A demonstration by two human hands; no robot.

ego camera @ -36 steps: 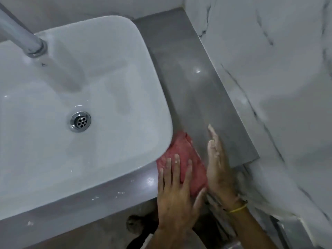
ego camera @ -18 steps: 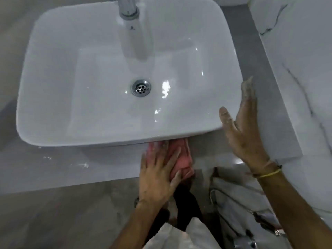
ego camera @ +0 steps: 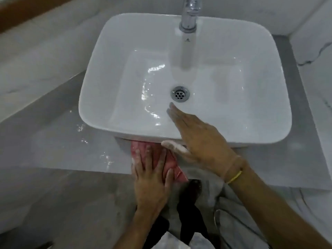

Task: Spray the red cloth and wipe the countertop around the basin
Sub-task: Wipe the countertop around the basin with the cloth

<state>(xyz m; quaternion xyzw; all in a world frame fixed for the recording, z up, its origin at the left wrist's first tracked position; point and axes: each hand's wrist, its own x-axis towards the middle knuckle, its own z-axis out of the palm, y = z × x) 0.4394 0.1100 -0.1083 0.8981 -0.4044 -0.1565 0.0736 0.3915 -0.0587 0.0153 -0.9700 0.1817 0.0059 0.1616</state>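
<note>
Countertop point(ego camera: 59, 150) at left shows wet streaks. Left hand point(ego camera: 152, 178) flat, fingers spread, pressing red cloth point(ego camera: 172, 162) on front strip, tucked under basin point(ego camera: 100, 112) rim. Cloth likely soft, light, damp; palm pressure beats pinching. Right hand point(ego camera: 201, 141) open, fingers straight, over basin edge, holding nothing.

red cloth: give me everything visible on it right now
The red cloth is a soft, pinkish-red textured rag, folded flat on the grey countertop at the basin's front edge. Its far end tucks under the basin's overhang; its near corner reaches the counter edge. The left hand presses flat on it, fingers spread. The right hand's thumb lies over its right side.
</note>
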